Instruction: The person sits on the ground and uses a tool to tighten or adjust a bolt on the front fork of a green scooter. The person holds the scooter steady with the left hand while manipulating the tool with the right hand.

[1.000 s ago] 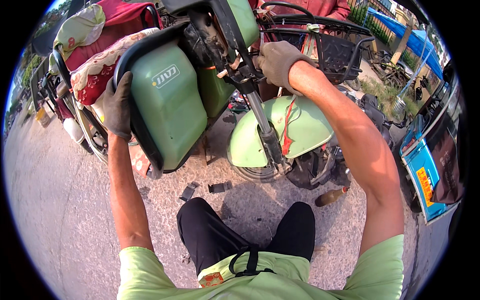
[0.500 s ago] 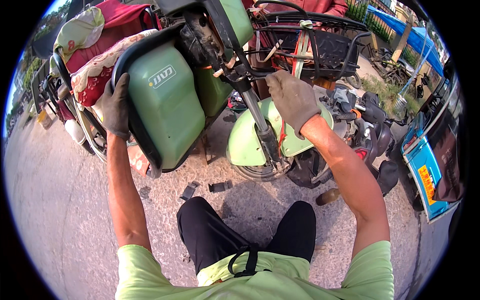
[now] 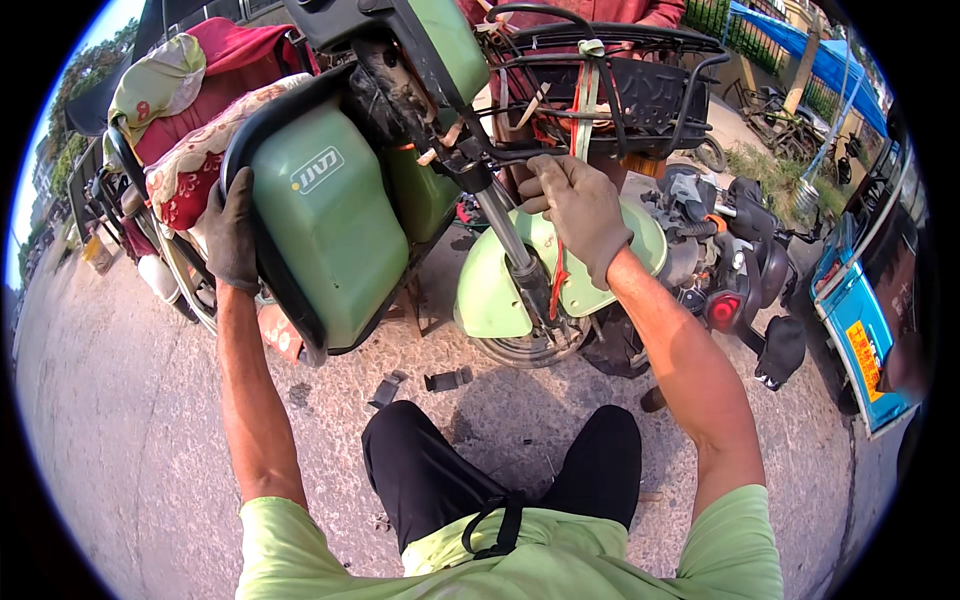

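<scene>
My gloved left hand (image 3: 231, 234) grips the black rim (image 3: 264, 281) of a green molded panel (image 3: 332, 247), its fingers at the panel's left edge. My gloved right hand (image 3: 575, 213) is closed just right of the silver front fork (image 3: 500, 218), over the green mudguard (image 3: 486, 280), with its fingertips near a black bent tube (image 3: 510, 155). What the fingers hold, if anything, is hidden. A red strap (image 3: 561, 290) hangs across the mudguard. Two dark brackets (image 3: 448, 378) lie on the ground between my knees and the wheel.
A black wire basket (image 3: 640, 100) stands at the top, with a red-sleeved person (image 3: 660, 14) behind it. A cloth-covered seat (image 3: 200, 130) is at left. A dark motorcycle (image 3: 741, 269) and a blue vehicle panel (image 3: 857, 330) are at right, bicycles (image 3: 770, 115) beyond.
My right hand has come down and toward me from the upper fork, showing more of the basket. My left hand has stayed on the panel's rim, shifting slightly lower in the picture.
</scene>
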Motion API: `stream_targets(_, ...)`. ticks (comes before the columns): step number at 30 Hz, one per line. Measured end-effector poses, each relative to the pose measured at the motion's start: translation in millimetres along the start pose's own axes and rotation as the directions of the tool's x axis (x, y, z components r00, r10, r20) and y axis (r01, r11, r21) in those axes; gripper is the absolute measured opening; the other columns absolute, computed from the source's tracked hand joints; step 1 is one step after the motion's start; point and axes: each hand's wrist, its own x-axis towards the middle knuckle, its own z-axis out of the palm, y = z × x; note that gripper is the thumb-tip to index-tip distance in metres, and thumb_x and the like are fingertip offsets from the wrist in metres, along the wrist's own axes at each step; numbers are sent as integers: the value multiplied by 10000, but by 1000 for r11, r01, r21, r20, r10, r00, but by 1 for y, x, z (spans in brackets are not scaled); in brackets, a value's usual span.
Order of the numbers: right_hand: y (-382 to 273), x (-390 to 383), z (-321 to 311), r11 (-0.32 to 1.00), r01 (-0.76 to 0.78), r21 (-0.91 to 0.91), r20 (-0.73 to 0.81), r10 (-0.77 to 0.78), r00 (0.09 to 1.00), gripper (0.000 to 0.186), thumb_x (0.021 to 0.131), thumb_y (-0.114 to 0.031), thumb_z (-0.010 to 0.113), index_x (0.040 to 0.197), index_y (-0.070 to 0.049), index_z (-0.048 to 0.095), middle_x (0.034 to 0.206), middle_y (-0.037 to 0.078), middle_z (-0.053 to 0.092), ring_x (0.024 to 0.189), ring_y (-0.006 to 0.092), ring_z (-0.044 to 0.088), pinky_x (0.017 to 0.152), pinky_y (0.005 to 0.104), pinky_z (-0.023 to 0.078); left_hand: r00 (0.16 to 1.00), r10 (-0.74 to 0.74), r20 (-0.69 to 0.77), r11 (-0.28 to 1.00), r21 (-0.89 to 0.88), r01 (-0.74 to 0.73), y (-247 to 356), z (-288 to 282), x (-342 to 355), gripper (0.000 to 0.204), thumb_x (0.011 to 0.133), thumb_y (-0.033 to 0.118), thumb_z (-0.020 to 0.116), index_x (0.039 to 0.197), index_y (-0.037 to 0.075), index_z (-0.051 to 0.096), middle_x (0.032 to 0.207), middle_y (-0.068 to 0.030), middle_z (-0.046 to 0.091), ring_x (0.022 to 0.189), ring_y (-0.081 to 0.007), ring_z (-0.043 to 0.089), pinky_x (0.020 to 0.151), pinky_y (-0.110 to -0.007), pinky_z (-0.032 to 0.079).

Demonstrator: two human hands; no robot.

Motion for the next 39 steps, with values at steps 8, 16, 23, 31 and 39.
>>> stream_targets(8,-4,10,-13,749,-520,409,471,315,824,355,1049,-265,479,1292,-41,611,886,-14,599,660,72,537,595,210,432,1000,5,28,999,-42,-4,-4,-1,2,412,1017,368,621,1222,10,631,992,-25,665,853,-99,609,772,-255,501)
stream_targets(16,12,16,-22,964,-256,74,500,187,846,322,1047,-157,500,1309,9,585,807,-8,553,625,74,520,551,222,436,1000,9,9,999,-34,-9,-8,-1,3,404,1024,357,613,1228,9,636,985,-17,668,846,-93,611,764,-247,501)
stream_targets(23,46,40,-22,687,356,-634,313,-192,930,217,936,-219,627,1075,-71,701,996,148,684,971,338,667,895,445,523,1000,7,3,1000,27,-7,-4,-3,2,402,1029,346,604,1236,3,637,1031,-36,675,891,-102,619,795,-255,499)
stream_targets(31,78,53,26,623,388,-680,298,-249,921,248,899,-191,586,1082,-71,703,1028,215,667,992,418,646,854,497,509,1000,10,15,1000,-26,-10,-2,1,1,418,1015,361,625,1235,6,632,1016,-26,667,875,-100,609,787,-257,497)
stream_targets(39,50,12,-8,817,231,-528,208,-140,968,286,933,-276,647,1073,-37,721,985,171,697,888,313,687,803,420,525,999,31,9,999,-17,-31,-2,2,-1,428,996,367,646,1207,-4,629,1010,-34,660,882,-113,601,802,-264,491)
